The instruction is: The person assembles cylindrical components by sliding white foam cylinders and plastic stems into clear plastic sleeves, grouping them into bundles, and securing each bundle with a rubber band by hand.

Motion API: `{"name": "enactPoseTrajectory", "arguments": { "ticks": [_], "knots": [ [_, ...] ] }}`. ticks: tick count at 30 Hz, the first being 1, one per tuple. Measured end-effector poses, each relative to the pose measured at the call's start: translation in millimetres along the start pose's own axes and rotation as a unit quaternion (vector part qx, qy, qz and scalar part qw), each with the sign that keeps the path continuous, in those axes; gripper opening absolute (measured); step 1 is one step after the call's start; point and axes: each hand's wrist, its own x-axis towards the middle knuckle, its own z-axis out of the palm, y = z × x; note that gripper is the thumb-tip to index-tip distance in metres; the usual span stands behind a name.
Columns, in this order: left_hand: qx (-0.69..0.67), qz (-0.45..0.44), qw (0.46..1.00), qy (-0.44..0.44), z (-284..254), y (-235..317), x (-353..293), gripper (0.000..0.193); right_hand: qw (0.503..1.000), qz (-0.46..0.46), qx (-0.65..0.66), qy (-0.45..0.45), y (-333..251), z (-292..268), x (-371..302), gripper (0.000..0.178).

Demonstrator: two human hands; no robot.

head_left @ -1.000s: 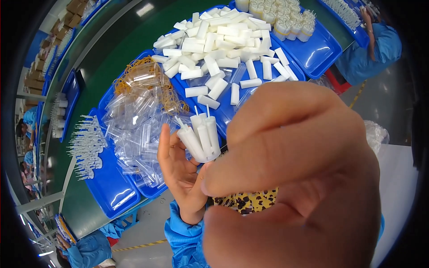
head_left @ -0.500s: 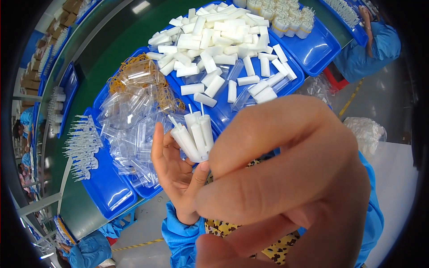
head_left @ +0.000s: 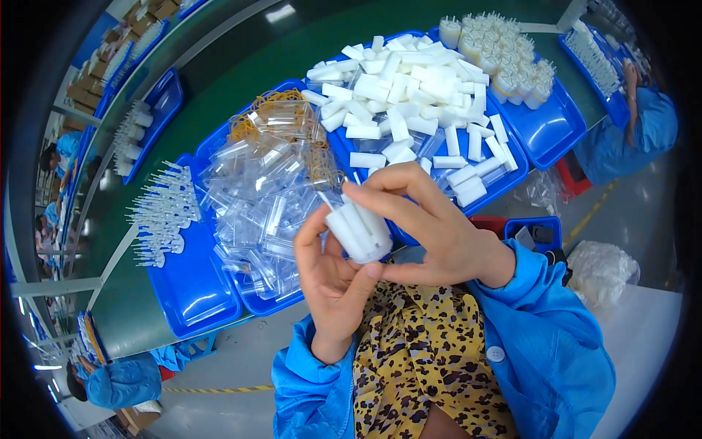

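In front of me, both hands close round a bundle of white cylinders (head_left: 356, 233) with thin stems sticking out at the top. My left hand (head_left: 327, 282) cups it from the left, its thumb at the base. My right hand (head_left: 446, 241) grips it from the right, fingers at the top and thumb low by the left thumb. My fingers hide part of the bundle. Just beyond lie many loose white foam-like pieces (head_left: 398, 80), heaped on a blue tray (head_left: 504, 174). Left of them are clear plastic sleeves (head_left: 256, 194) and orange-brown rubber bands (head_left: 320, 164).
Finished-looking white bundles (head_left: 512, 62) stand on a blue tray (head_left: 559, 117) at the far right. White stemmed parts (head_left: 164, 208) lie beside a blue tray (head_left: 194, 293) on the left. Co-workers in blue sit at right (head_left: 640, 135) and lower left (head_left: 121, 380). A bag (head_left: 599, 271) lies right.
My right hand has moved from close to the camera down to the bundle and now grips it with the left. The view has shifted, so the trays appear further right.
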Motion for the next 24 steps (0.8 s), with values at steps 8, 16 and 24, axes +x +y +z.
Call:
{"name": "enactPoseTrajectory", "arguments": {
  "ticks": [8, 16, 24],
  "knots": [
    [0.130, 0.048, 0.990, 0.009, -2.7, 4.2, 6.5, 0.076, 0.997, 0.042, 0.049, -0.030, 11.0, -2.6, 2.5, 0.073],
    [0.190, 0.070, 0.978, -0.049, -17.4, 9.2, 7.8, 0.063, 0.999, -0.007, 0.044, -0.026, 11.6, 5.1, 6.2, 0.065],
    [0.146, 0.046, 0.986, -0.070, -32.1, 17.2, -4.2, 0.065, 0.994, 0.014, 0.089, -0.054, 1.5, 14.3, 8.3, 0.057]
  ]
}}
